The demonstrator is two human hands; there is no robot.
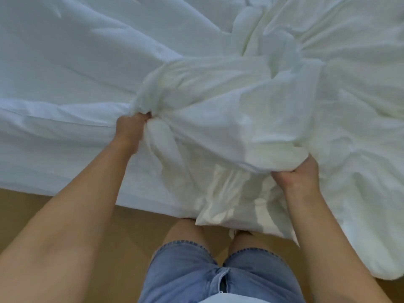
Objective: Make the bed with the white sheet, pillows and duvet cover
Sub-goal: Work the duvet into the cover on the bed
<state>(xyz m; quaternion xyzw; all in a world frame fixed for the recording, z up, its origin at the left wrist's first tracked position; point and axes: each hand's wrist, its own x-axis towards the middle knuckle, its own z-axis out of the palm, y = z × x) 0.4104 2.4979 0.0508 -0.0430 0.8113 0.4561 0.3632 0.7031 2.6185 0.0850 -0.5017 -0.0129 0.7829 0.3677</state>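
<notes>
A crumpled white duvet cover [229,101] lies bunched over the middle and right of the bed, part of it hanging off the near edge in front of my legs. Beneath it the white sheet [65,62] is spread over the left of the mattress with light creases. My left hand [131,125] grips a gathered fold of the duvet cover near the bed's edge. My right hand [299,173] holds the cover's lifted edge from below, fingers curled round the cloth. No pillows are in view.
A tan wooden floor [65,206] runs along the near side of the bed. My legs in blue denim shorts [196,270] stand against the bed's edge. More rumpled white bedding [360,106] covers the right side.
</notes>
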